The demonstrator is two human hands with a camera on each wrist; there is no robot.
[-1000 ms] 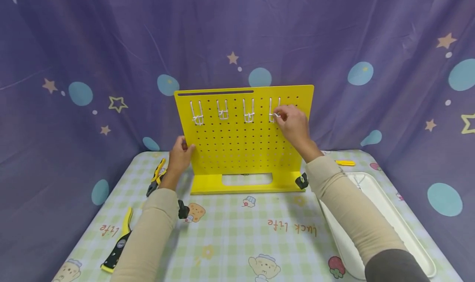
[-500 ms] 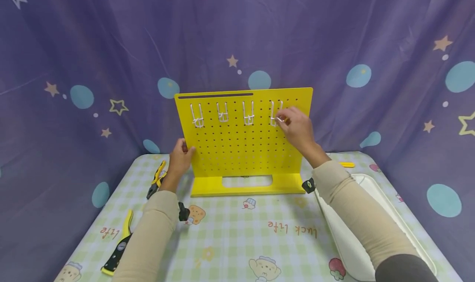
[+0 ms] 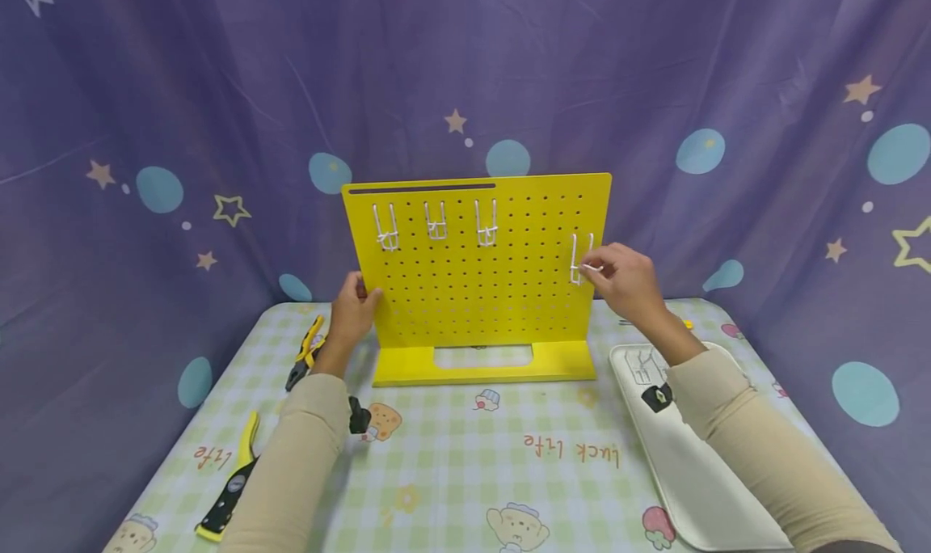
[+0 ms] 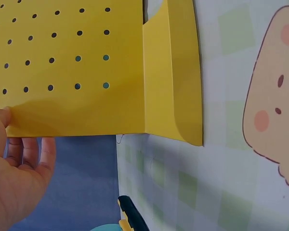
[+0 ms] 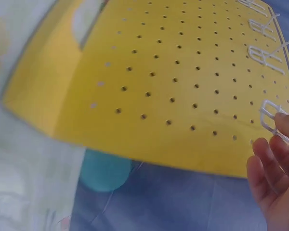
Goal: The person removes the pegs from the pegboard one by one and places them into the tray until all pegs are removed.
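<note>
A yellow pegboard (image 3: 473, 286) stands upright on its flat base. My left hand (image 3: 353, 314) grips its left edge, with the thumb on the front face and the fingers behind, as the left wrist view shows. Between thumb and fingers my right hand (image 3: 627, 282) pinches a white wire hook (image 3: 575, 262) by the pegboard's right edge; in the right wrist view this hook (image 5: 267, 115) appears in front of the board. Three more white hooks hang along the upper part: a left one (image 3: 387, 230), a middle one (image 3: 436, 221) and a right one (image 3: 486, 225).
At the right lies a white tray (image 3: 680, 464) with wire hooks (image 3: 643, 365) at its far end. Yellow-and-black pliers (image 3: 305, 355) and a yellow-and-black hand tool (image 3: 231, 488) lie at the left. A small yellow item (image 3: 688, 324) is partly hidden behind the right arm.
My right hand has moved right and down with the white hook, from the upper right holes to the board's right edge. The left hand keeps its grip on the left edge.
</note>
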